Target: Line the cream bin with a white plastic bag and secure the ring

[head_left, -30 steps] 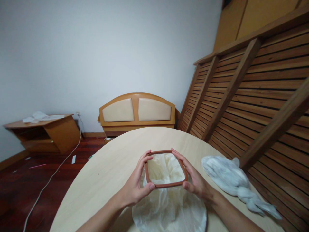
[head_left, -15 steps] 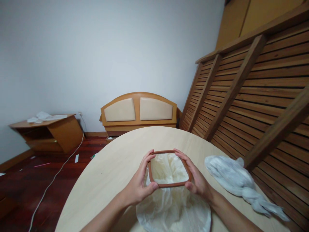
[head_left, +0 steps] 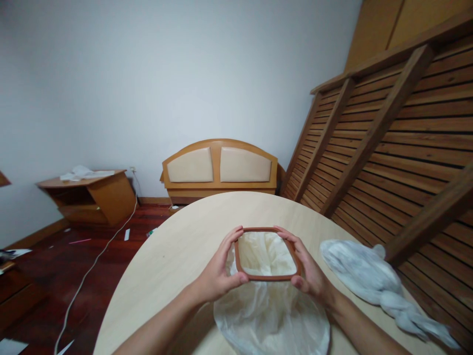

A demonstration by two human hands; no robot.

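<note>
Both hands grip a brown rounded-square ring (head_left: 271,278) above the round table. A thin, translucent whitish plastic bag (head_left: 271,315) lines the inside of the ring and spreads below it toward me. My left hand (head_left: 221,276) clasps the left side, fingers at the far corner and thumb at the near one. On the opposite side, my right hand (head_left: 309,271) holds it in the same way. What lies under the bag is hidden.
A knotted whitish plastic bag (head_left: 364,271) lies on the pale round table (head_left: 185,246) at right. Slatted wooden panels (head_left: 369,162) lean beyond it. Behind the table stands a headboard (head_left: 218,186). At left are a low desk (head_left: 111,197) and a white cable (head_left: 90,266) on the floor.
The whole view has shifted, so the table and room sit further right in the picture. Both hands keep their hold on the ring, which stays nearly in place over the table.
</note>
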